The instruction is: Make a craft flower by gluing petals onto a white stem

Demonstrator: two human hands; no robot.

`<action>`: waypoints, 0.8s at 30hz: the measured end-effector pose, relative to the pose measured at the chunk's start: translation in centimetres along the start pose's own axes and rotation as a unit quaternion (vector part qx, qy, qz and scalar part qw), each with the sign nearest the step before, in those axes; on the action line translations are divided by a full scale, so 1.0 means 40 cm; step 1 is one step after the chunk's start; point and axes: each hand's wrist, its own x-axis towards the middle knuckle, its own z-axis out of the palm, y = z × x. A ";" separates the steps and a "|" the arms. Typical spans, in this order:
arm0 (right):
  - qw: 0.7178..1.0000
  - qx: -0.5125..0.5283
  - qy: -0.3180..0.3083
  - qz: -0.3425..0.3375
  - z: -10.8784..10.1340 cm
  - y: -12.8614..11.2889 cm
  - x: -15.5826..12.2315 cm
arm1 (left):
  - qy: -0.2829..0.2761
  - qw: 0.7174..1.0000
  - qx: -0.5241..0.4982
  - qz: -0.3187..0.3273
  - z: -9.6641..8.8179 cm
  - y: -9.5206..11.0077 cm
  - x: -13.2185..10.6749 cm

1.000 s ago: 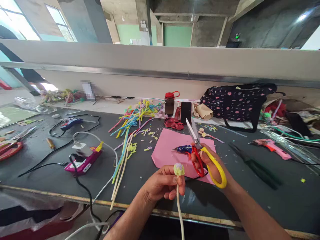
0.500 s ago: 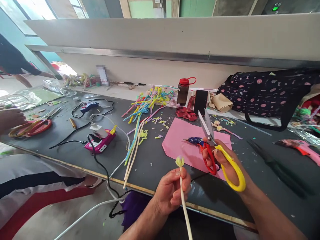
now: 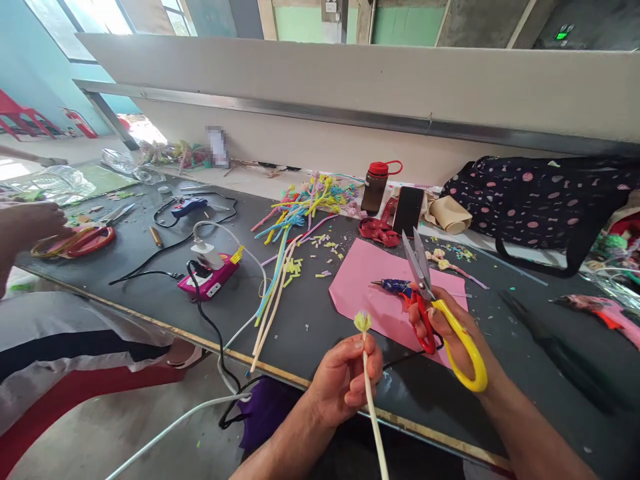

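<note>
Between the thumb and fingers of my left hand (image 3: 345,380) is a cream stem (image 3: 373,413) topped by a small yellow-green flower head (image 3: 363,322). The stem hangs down past the table edge. My right hand (image 3: 460,333) grips scissors (image 3: 459,343) with one yellow and one red handle loop; their blades point up and stand slightly apart. Behind the scissors lies a pink sheet (image 3: 355,280), and on it rests a blue glue gun (image 3: 395,287), partly hidden by my right hand.
A pile of coloured stems (image 3: 313,207) and pale stems (image 3: 277,300) lie mid-table among cut bits. Left are a magenta power strip (image 3: 210,277) with cords and a co-worker's hand (image 3: 37,223) near red scissors (image 3: 90,241). A bottle (image 3: 375,189), phone (image 3: 408,210) and patterned bag (image 3: 535,207) stand behind.
The view has shifted slightly, so the table's things appear a little further right. A person walking at the far left has mostly left view. Both my hands keep their holds.
</note>
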 end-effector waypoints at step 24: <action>0.982 -0.172 -0.069 -0.036 0.020 -0.003 -0.015 | 0.103 0.966 0.222 0.078 0.044 0.050 -0.013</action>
